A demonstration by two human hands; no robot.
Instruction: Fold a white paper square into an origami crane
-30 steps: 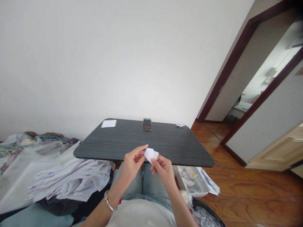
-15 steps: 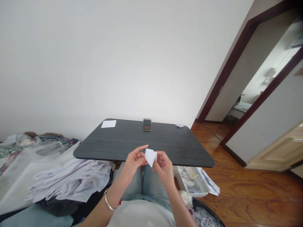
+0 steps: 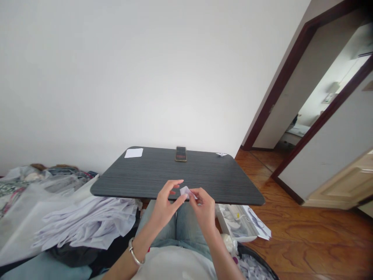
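Note:
Both my hands hold a small folded piece of white paper [image 3: 185, 191] just above the near edge of the dark grey table [image 3: 145, 177]. My left hand [image 3: 166, 203] pinches its left side with thumb and finger, the forefinger raised. My right hand [image 3: 204, 208] pinches the right side, fingers curled. The paper lies nearly flat between the fingertips and is partly hidden by them. A metal bangle [image 3: 134, 251] sits on my left wrist.
On the table's far edge lie a white sheet [image 3: 134, 153], a phone [image 3: 181, 153] and a small folded paper figure [image 3: 221, 154]. Crumpled white cloth [image 3: 84, 221] lies at left, a white tray [image 3: 237, 223] at right, an open doorway [image 3: 317, 112] beyond.
The paper, held up as a broad white shape, has been folded down smaller and flatter. Both hands have sunk slightly and drawn closer together.

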